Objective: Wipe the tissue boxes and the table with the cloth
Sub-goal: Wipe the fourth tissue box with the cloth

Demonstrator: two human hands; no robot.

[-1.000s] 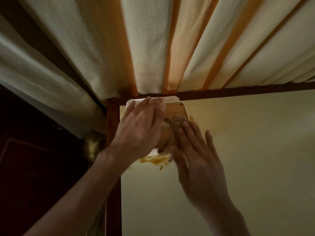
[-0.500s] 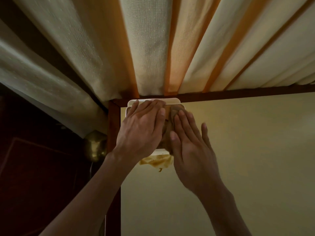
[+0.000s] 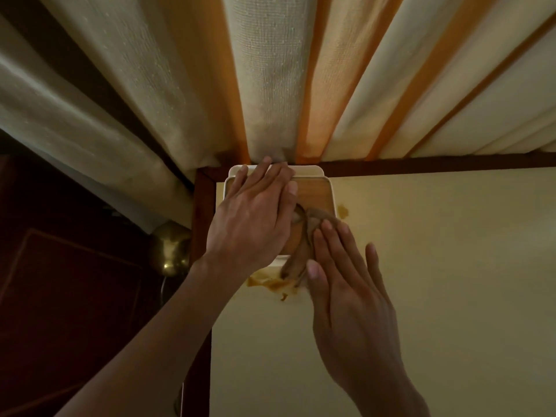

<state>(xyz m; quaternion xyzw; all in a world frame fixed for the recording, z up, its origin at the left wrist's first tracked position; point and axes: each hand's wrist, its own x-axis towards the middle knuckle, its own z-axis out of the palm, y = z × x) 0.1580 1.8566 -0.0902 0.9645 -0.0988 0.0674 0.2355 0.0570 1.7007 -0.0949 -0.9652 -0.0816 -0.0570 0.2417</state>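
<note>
Tissue box [image 3: 313, 192], white with a wooden lid, sits at the far left corner of the cream desk [image 3: 436, 281], just left of the frame's centre and close against the dark wooden edging [image 3: 421, 165] that borders the desk top. A brown cloth [image 3: 304, 236] lies bunched across the near right part of the lid, trailing over the box's front edge toward the desk. The left hand [image 3: 252, 218] lies flat on the lid, fingers straight and together, their tips reaching the box's far rim. The right hand [image 3: 346, 284], also flat with fingers extended, presses on the cloth at the box's near right corner, its palm over the desk. An orange-brown smear [image 3: 270, 284] marks the desk just in front of the box, and a smaller spot [image 3: 343, 210] of the same colour shows just to the right of the box. Cream and orange striped curtains [image 3: 270, 85] hang behind the desk and fill the upper half of the frame. A round brass object [image 3: 170, 251] sits in the dim area at centre left, just beside the desk's corner.
</note>
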